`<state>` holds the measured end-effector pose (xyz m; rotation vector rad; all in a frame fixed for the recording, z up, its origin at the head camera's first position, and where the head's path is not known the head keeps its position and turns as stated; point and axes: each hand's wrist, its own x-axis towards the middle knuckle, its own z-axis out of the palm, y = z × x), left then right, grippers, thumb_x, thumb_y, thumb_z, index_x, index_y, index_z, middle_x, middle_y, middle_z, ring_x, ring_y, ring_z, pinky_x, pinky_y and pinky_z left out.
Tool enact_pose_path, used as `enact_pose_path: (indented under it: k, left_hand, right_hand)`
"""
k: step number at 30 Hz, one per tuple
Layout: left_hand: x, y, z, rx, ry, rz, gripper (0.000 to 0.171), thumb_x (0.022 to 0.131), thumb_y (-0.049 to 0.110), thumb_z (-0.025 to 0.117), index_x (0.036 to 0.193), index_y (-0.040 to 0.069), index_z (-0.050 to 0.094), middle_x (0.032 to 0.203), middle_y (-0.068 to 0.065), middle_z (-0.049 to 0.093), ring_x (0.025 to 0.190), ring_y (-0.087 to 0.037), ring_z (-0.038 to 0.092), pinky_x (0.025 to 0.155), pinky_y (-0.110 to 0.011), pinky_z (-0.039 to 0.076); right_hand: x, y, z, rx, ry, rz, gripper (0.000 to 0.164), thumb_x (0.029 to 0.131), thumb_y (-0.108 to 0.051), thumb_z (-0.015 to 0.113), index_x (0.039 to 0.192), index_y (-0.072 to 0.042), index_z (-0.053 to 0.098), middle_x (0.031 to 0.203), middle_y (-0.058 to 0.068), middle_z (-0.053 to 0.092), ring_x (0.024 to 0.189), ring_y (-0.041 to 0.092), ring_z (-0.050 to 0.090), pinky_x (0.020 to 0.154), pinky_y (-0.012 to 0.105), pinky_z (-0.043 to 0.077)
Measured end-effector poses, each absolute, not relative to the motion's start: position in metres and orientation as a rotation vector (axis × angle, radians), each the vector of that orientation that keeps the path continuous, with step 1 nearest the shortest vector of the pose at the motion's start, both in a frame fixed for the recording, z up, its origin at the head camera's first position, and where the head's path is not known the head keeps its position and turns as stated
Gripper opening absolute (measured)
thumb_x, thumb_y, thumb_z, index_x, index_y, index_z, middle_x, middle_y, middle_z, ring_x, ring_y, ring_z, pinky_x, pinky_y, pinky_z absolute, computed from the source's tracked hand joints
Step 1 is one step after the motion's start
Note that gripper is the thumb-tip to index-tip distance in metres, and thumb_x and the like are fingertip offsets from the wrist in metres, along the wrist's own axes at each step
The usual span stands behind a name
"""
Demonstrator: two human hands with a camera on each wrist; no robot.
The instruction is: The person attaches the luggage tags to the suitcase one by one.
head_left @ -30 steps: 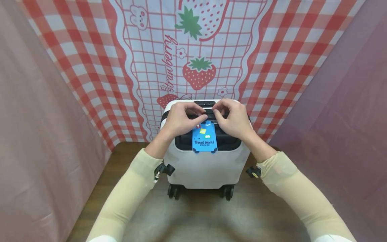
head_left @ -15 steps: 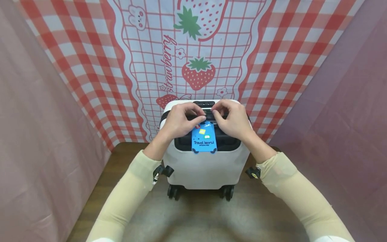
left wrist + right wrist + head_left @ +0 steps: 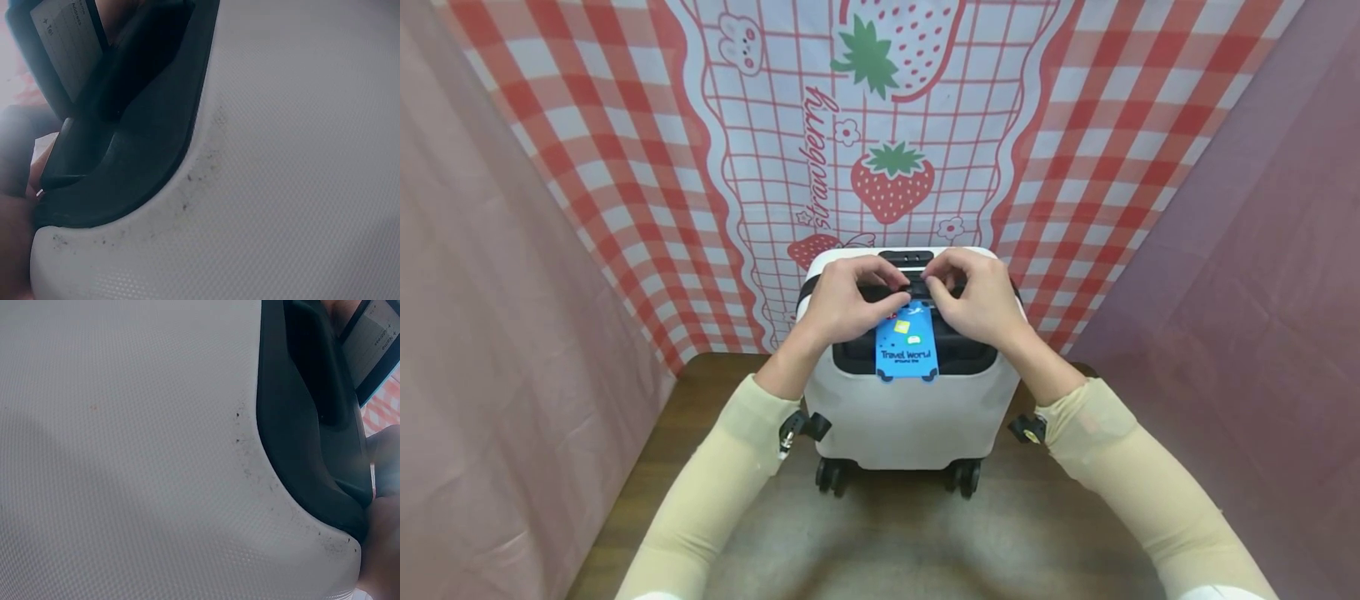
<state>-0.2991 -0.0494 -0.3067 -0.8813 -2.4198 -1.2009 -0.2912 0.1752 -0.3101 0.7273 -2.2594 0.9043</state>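
A white suitcase (image 3: 917, 425) stands upright with a black recessed panel (image 3: 153, 122) at its top edge. From the handle area hangs a blue luggage tag (image 3: 907, 346) printed "Travel World"; its back, with a white address card (image 3: 70, 53), shows in the left wrist view. My left hand (image 3: 852, 302) pinches at the tag's black strap (image 3: 919, 287) with thumb and fingertips. Opposite it, my right hand (image 3: 981, 297) pinches the strap's other side, thumb and index close together. The fingertips partly hide the strap, so how it is fastened cannot be seen.
Beneath the suitcase's black wheels (image 3: 831, 477) is a brown wooden surface (image 3: 880, 542). Behind it hangs a red-and-white checked strawberry cloth (image 3: 891, 183). Pink curtains (image 3: 497, 292) close in both sides. A black combination lock (image 3: 907, 257) sits on the suitcase top.
The right fingertips have shifted slightly left, toward the left hand, at the strap. The left hand has barely moved, and the tag hangs as before.
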Motion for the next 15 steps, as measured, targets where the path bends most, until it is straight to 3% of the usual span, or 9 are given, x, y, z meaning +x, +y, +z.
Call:
enact_pose_path:
  k: [15]
  left_hand:
    - [-0.2993, -0.0515, -0.3065, -0.932, -2.370, -1.222, 0.015, 0.092, 0.019, 0.084, 0.104, 0.012, 0.080, 0.103, -0.006, 0.080, 0.100, -0.023, 0.078, 0.098, -0.044, 0.059]
  right_hand:
    - [-0.2929, 0.1781, -0.3116, 0.927, -2.252, 0.891, 0.014, 0.090, -0.013, 0.082, 0.102, -0.009, 0.080, 0.095, 0.005, 0.077, 0.080, 0.015, 0.059, 0.072, 0.028, 0.047]
